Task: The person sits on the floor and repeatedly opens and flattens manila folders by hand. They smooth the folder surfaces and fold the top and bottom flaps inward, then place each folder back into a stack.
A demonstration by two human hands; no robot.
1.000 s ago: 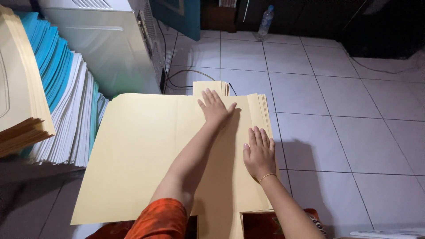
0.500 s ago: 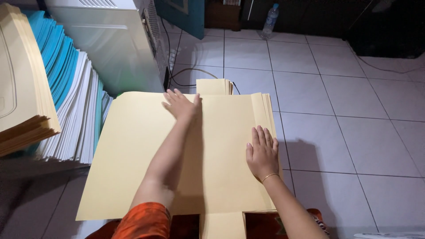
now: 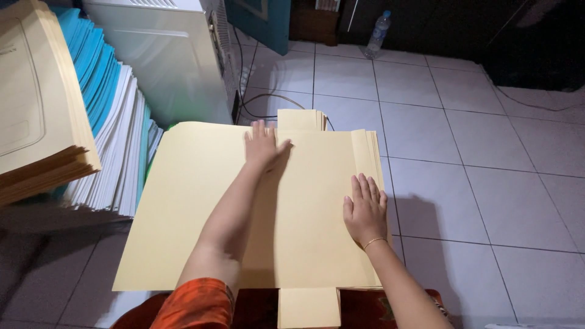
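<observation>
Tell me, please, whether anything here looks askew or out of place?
Nothing looks damaged or spilled. The left stacks of blue, white and manila sheets lean and fan out rather than standing square. A cable trails loose over the floor tiles. Both hands, left and right, lie flat on the manila sheet.

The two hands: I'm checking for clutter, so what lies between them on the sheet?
In the head view, only bare manila card lies between the left hand and the right hand; both rest flat on it.
</observation>
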